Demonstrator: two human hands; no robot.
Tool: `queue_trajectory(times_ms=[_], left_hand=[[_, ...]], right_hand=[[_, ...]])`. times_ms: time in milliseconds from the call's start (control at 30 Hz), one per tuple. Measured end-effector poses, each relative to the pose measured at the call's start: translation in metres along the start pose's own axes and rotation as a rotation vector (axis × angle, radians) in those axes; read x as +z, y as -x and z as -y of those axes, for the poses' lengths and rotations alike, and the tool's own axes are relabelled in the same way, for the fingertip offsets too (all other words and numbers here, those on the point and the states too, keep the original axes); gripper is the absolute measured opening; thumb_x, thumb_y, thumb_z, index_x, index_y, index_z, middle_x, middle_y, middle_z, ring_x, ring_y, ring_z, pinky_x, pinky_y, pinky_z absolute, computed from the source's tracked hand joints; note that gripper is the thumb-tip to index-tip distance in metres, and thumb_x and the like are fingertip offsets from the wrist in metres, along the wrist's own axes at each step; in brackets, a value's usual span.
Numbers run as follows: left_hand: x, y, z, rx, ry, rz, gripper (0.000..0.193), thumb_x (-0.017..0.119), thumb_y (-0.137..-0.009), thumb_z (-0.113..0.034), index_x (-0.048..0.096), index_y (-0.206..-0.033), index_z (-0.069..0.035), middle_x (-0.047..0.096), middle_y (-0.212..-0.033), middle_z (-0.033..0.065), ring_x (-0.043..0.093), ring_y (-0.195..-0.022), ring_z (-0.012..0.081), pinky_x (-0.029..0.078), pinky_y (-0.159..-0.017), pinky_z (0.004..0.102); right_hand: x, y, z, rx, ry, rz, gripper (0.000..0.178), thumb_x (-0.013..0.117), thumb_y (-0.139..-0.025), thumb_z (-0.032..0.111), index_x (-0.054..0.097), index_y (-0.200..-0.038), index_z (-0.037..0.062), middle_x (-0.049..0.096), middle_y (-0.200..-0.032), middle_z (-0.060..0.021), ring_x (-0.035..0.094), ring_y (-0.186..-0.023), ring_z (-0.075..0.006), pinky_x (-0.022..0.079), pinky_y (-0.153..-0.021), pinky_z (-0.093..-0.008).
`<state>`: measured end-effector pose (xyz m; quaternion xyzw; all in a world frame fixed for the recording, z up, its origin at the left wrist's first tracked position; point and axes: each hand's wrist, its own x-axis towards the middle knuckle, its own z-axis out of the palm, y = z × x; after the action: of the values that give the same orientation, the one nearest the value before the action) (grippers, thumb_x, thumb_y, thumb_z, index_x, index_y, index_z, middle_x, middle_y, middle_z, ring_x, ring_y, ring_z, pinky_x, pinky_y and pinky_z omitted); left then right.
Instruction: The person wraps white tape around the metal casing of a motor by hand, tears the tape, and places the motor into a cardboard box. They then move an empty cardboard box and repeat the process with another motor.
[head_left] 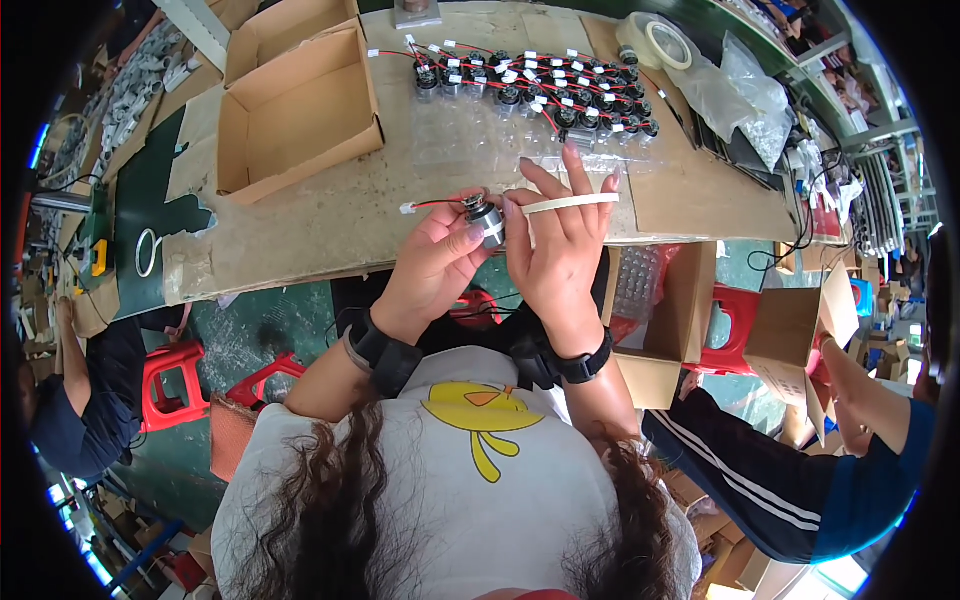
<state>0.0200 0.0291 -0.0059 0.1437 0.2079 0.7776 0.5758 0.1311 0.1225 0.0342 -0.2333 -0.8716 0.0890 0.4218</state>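
Note:
My left hand [440,250] grips a small cylindrical motor [486,222], silver with a black top, between thumb and fingers. From its top a red wire leads left to a white plug [407,208]. My right hand [562,250] is beside the motor, its thumb close to or touching it; I cannot tell which. Several of its fingers are spread and point away from me. A narrow white ring [572,203], seen edge-on and looking like a thin tape roll, lies across these fingers, held on the hand. Both wrists wear black bands.
Beyond my hands, several similar wired motors [565,115] stand in a clear plastic tray [440,140]. An open cardboard box [300,120] is at left, a tape roll [668,46] and plastic bags [755,105] at far right. Co-workers [85,400] sit or stand on both sides.

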Motion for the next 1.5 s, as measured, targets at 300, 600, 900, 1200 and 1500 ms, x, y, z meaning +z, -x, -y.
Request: queue_trajectory(times_ms=[300, 600, 900, 1200, 1500], left_hand=[[-0.005, 0.0, -0.002, 0.047, -0.159, -0.037, 0.037, 0.062, -0.088, -0.003, 0.049, -0.122, -0.004, 0.056, -0.118, 0.0061, 0.054, -0.112, 0.0199, 0.044, -0.098, 0.0383], [-0.005, 0.002, -0.004, 0.096, -0.226, 0.012, 0.036, 0.061, -0.088, -0.001, 0.049, -0.122, -0.004, 0.056, -0.118, 0.0064, 0.054, -0.11, 0.0175, 0.046, -0.096, 0.0378], [-0.006, -0.001, 0.0, 0.121, -0.205, -0.036, 0.034, 0.061, -0.088, -0.003, 0.048, -0.119, -0.006, 0.056, -0.115, 0.0039, 0.055, -0.107, 0.0162, 0.046, -0.095, 0.0372], [-0.006, 0.002, -0.003, 0.14, -0.221, 0.042, 0.034, 0.062, -0.088, -0.004, 0.048, -0.12, -0.006, 0.057, -0.114, 0.0026, 0.055, -0.106, 0.0147, 0.046, -0.094, 0.0355], [-0.007, 0.0, 0.003, 0.205, -0.315, 0.012, 0.036, 0.063, -0.088, -0.003, 0.047, -0.121, -0.006, 0.057, -0.114, 0.0045, 0.055, -0.107, 0.0159, 0.046, -0.095, 0.0359]], right_hand=[[-0.015, -0.007, 0.0, -0.018, -0.062, -0.008, 0.006, 0.062, -0.086, 0.008, 0.068, -0.087, 0.0088, 0.066, -0.11, -0.004, 0.043, -0.131, -0.0298, 0.013, -0.112, -0.0542], [0.004, -0.008, -0.006, -0.007, -0.171, -0.001, 0.007, 0.062, -0.086, 0.007, 0.069, -0.087, 0.0091, 0.067, -0.107, -0.0046, 0.044, -0.13, -0.03, 0.015, -0.112, -0.0541], [0.004, -0.008, -0.003, 0.011, -0.203, 0.098, 0.007, 0.064, -0.085, 0.008, 0.07, -0.089, 0.008, 0.068, -0.106, -0.0066, 0.046, -0.128, -0.033, 0.018, -0.111, -0.0538], [-0.002, -0.018, -0.004, -0.089, -0.117, -0.026, 0.007, 0.067, -0.081, 0.007, 0.069, -0.087, 0.0078, 0.064, -0.116, -0.0075, 0.042, -0.131, -0.0346, 0.023, -0.11, -0.0531], [0.005, -0.01, 0.002, -0.088, -0.039, 0.02, 0.006, 0.069, -0.079, 0.008, 0.069, -0.085, 0.0061, 0.061, -0.119, -0.0092, 0.04, -0.132, -0.0345, 0.028, -0.108, -0.053]])
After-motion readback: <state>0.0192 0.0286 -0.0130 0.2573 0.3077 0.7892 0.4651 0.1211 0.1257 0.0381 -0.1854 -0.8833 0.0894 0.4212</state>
